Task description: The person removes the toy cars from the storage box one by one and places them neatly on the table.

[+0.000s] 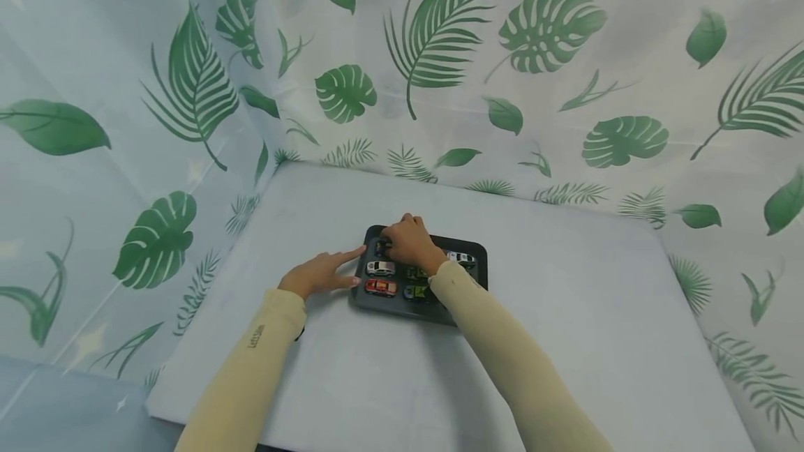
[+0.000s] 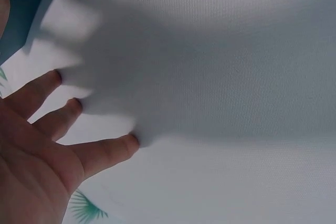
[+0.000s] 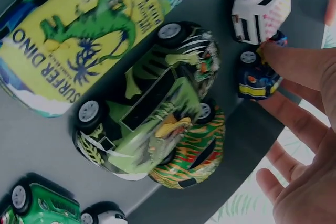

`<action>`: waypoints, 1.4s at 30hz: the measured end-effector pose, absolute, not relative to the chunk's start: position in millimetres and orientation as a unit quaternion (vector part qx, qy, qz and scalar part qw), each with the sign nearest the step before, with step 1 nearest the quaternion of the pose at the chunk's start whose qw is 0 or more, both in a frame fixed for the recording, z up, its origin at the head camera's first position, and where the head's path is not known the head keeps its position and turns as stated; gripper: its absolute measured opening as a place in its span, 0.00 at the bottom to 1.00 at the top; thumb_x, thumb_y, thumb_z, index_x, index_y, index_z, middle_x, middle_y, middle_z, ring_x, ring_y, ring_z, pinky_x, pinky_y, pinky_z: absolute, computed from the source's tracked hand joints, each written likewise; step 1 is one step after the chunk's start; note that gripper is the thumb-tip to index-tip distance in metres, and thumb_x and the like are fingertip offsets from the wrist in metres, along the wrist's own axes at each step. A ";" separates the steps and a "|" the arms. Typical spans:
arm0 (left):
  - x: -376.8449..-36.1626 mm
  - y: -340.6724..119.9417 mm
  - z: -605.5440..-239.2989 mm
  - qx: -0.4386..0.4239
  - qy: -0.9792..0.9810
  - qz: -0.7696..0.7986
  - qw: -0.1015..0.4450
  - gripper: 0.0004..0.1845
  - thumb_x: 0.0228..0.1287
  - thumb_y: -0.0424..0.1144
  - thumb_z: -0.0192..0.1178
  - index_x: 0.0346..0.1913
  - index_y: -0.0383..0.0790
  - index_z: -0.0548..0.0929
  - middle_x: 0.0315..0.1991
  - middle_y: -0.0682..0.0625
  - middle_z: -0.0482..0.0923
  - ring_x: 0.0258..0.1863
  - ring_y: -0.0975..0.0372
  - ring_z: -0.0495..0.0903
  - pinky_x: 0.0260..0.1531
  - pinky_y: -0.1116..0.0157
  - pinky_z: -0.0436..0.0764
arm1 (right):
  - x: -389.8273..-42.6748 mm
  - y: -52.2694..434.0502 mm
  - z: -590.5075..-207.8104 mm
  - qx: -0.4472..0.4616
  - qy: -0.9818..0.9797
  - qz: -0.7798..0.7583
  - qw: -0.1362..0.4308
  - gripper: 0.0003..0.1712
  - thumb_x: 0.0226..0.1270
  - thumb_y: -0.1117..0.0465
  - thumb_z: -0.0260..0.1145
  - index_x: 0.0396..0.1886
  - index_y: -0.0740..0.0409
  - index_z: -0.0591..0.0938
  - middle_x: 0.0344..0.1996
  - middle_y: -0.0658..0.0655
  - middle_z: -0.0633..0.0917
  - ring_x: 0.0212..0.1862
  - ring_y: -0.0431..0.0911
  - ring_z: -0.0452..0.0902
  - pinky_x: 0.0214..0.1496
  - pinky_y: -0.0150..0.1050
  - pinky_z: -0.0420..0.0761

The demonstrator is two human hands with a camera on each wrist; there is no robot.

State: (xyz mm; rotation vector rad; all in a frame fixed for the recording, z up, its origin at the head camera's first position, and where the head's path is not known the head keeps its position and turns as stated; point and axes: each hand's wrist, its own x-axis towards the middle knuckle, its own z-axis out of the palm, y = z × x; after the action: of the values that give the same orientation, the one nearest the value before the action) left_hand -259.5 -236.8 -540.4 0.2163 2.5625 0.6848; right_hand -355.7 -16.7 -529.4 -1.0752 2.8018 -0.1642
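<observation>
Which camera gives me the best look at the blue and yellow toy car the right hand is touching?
The right wrist view: the blue and yellow toy car is close, with a fingertip of the right hand on it, beside the white car. In the head view the right hand hides it on the tray. The left wrist view shows only table.

Toy cars in my dark tray [image 1: 467, 246], at the table's centre.

My right hand [image 1: 410, 243] covers its 11 o'clock corner, a fingertip [image 3: 278, 56] touching the small blue car [image 3: 256, 77]. A green striped car [image 3: 149, 111] lies tilted over an orange-striped one [image 3: 197, 153].
</observation>
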 end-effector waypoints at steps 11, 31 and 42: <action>-259.7 -224.7 -535.0 0.085 0.934 0.249 0.242 0.43 0.77 0.57 0.65 0.87 0.64 0.57 0.82 0.41 0.63 0.80 0.44 0.62 0.75 0.39 0.65 | -357.7 -8.4 -535.9 -0.348 0.935 -0.011 0.061 0.16 0.71 0.55 0.78 0.55 0.51 0.90 0.48 0.56 0.89 0.54 0.58 0.75 0.68 0.63 0.70; -256.1 -230.5 -533.2 0.084 0.934 0.245 0.244 0.43 0.78 0.58 0.64 0.88 0.62 0.54 0.83 0.40 0.60 0.81 0.42 0.60 0.76 0.38 0.63 | -354.8 4.4 -503.4 -0.359 0.932 -0.026 0.028 0.21 0.73 0.53 0.76 0.62 0.51 0.89 0.54 0.56 0.89 0.59 0.60 0.74 0.70 0.66 0.67; -254.5 -234.3 -532.9 0.081 0.932 0.250 0.249 0.44 0.78 0.58 0.64 0.88 0.63 0.54 0.83 0.38 0.59 0.81 0.40 0.59 0.75 0.36 0.62 | -350.2 43.2 -475.3 -0.350 0.935 -0.053 0.017 0.20 0.72 0.56 0.77 0.62 0.53 0.90 0.54 0.56 0.89 0.61 0.62 0.73 0.70 0.67 0.66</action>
State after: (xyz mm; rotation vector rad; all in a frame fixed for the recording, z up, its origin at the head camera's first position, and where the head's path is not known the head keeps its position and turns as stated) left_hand -254.5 -234.3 -532.9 0.2196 2.5381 0.6822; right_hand -350.2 43.2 -475.3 -1.0863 2.9070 -0.1635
